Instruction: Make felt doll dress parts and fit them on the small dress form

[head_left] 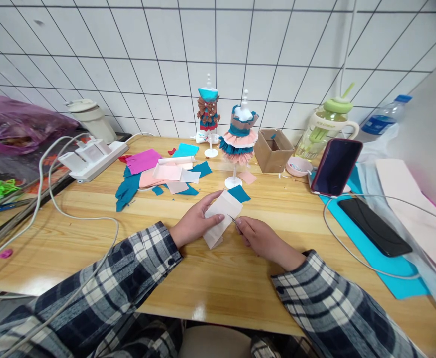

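Observation:
My left hand [195,221] holds a folded pale paper piece [223,211] between thumb and fingers, above the wooden table. My right hand [257,236] is closed around a small thin pointed metal tool [232,218], whose tip lies at the paper's right side; its handle is hidden in the fingers. Just beyond the paper lies a teal piece [239,193]. Behind it stands a small dress form [238,134] in ruffled teal and pink layers on a white stand. A second form [208,112] in turquoise, brown and red is farther back.
Colored paper scraps [167,174] lie back left, near a white power strip [93,159]. Behind right are a cardboard box [273,151], a pink dish [299,166] and a green-lidded bottle [324,124]. A propped phone [335,166], a black phone [375,226] and cables are at right.

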